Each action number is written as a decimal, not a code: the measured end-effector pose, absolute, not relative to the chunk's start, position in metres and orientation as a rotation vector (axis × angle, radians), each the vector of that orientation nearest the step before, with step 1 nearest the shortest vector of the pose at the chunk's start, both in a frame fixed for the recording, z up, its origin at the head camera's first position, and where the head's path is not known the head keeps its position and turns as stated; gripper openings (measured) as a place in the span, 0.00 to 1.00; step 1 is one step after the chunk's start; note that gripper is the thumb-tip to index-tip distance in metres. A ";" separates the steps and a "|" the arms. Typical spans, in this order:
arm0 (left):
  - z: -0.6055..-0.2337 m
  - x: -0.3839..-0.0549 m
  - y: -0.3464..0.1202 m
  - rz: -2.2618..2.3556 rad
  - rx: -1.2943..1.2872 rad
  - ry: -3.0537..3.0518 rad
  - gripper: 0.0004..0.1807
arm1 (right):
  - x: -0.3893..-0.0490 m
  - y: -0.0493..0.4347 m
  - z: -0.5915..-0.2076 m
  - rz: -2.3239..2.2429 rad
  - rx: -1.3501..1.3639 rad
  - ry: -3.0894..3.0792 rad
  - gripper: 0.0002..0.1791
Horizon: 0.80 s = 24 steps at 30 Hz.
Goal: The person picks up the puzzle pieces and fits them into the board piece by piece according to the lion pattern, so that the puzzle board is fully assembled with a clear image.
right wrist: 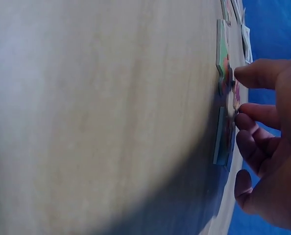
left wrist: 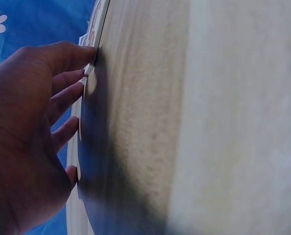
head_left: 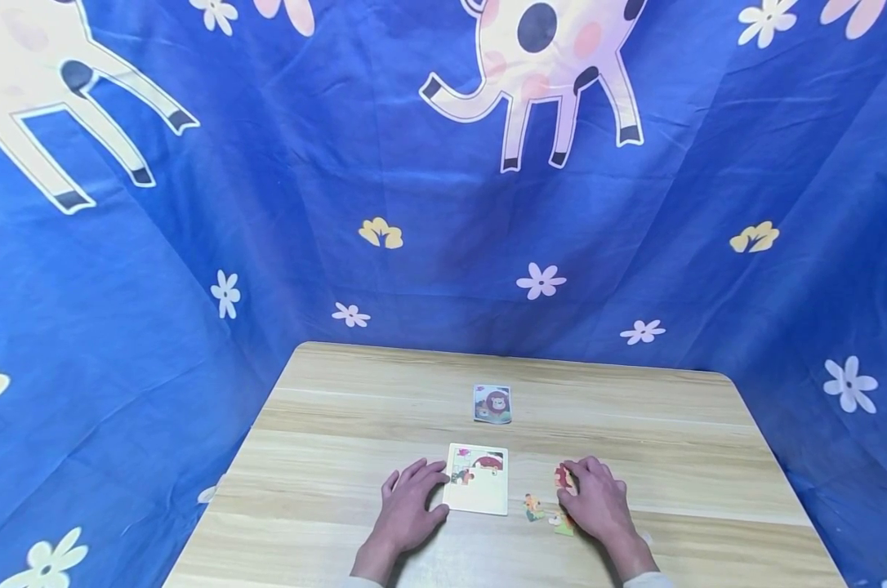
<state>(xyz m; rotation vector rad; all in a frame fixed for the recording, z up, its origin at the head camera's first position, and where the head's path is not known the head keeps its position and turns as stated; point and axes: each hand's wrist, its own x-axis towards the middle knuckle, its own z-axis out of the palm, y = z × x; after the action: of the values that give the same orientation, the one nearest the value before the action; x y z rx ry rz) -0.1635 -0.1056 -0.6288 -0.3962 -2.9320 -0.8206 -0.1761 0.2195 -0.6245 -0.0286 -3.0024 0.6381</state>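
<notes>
My left hand [head_left: 412, 505] rests at the left side of a square white puzzle board [head_left: 483, 498], thumb and fingertips at its edge. In the left wrist view the fingers [left wrist: 64, 100] are spread and slightly bent. A few fitted pieces fill the board's upper part. To the right, my right hand [head_left: 598, 500] grips a dark red puzzle piece [head_left: 561, 478] between thumb and index finger, low over the table. Beside that hand lie an orange and green puzzle piece [head_left: 532, 506] and another green-edged puzzle piece [head_left: 562, 523], partly covered by the hand.
A small picture card [head_left: 492, 404] with a lion lies behind the board on the wooden table [head_left: 385, 400]. Blue cloth [head_left: 443, 286] printed with flowers and animals hangs behind the table and at both sides.
</notes>
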 end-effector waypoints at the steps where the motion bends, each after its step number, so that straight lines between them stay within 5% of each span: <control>1: -0.629 -0.163 -0.105 -0.821 -0.397 -2.930 0.21 | -0.176 0.220 -0.624 0.634 -0.036 -3.004 0.27; 11: -0.632 -0.161 -0.104 -0.814 -0.389 -2.903 0.21 | -0.178 0.223 -0.626 0.788 -0.120 -2.964 0.21; 24: -0.629 -0.156 -0.101 -0.819 -0.369 -2.924 0.21 | -0.177 0.229 -0.627 0.787 -0.122 -2.970 0.24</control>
<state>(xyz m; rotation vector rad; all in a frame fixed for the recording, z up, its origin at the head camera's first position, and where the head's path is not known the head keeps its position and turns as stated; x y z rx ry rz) -0.1555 -0.1015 -0.6290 -0.3689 -2.9240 -0.8193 -0.1772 0.2289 -0.6270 -0.1222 -2.9696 0.7873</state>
